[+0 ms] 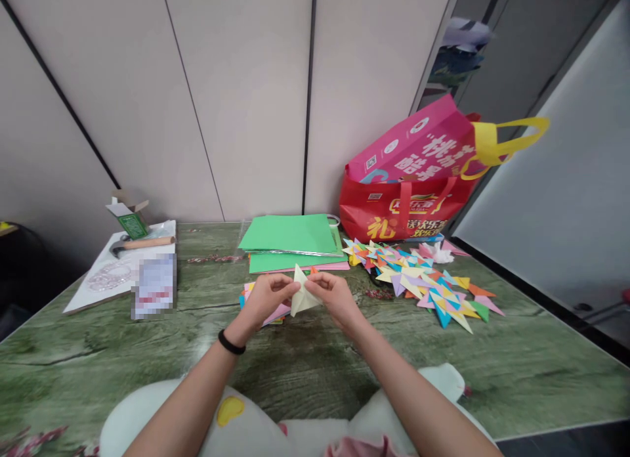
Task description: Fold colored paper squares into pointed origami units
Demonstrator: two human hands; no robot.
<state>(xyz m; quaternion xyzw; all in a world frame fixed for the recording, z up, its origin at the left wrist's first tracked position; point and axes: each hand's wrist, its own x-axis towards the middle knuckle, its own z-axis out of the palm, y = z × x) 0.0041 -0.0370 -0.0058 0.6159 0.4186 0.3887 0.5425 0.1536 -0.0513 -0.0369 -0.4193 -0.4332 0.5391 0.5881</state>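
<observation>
A pale yellow sheet of folded paper (304,301) is held up between both hands, its pointed tip upward. My left hand (272,298), with a black band on the wrist, pinches its left side. The fingers of my right hand (335,298) close on its right side. Beneath and behind my left hand lies a stack of coloured paper (276,314), partly covered by the hand. Just past the hands sit green sheets (290,234) with pink ones under them. A pile of folded paper pieces (418,280) in many colours spreads to the right.
A red gift bag (378,211) with a pink box bag (418,142) stands at the back right. On the left, a hammer (147,243) and a small green box (132,224) rest on a white board (98,286), beside a blurred card (155,286). A wall closes the table's (207,339) back.
</observation>
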